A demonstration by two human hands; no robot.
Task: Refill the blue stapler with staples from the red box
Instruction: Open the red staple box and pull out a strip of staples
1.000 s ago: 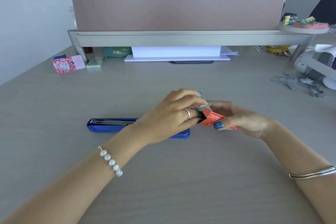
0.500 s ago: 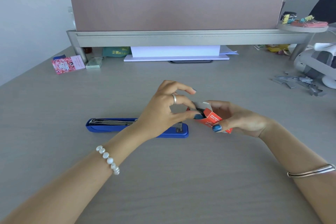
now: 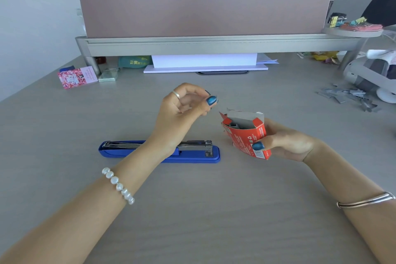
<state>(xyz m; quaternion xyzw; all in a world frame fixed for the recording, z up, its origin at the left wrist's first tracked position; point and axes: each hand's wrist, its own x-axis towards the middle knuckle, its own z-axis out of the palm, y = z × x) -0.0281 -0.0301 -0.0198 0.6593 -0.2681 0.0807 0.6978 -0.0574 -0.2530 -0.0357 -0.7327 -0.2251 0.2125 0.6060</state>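
Grey wood-grain worktop point(image 3: 192, 210) with a pink divider panel point(image 3: 203, 0) behind. Blue stapler point(image 3: 192, 156) lies flat and opened, metal channel up, its middle hidden by the left forearm. Left hand point(image 3: 182, 111) is raised above it, its grip pinched on something small and grey, too tiny to identify. Right hand point(image 3: 287, 143) has its grip around the red box point(image 3: 248, 139), cardboard, torn top open, staple strips partly visible inside. Loose staples point(image 3: 347, 97) lie far right, blurred.

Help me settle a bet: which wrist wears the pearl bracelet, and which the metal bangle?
The left wrist wears the pearl bracelet, a string of round white beads. The right wrist wears the metal bangle, a plain, thin silver band.
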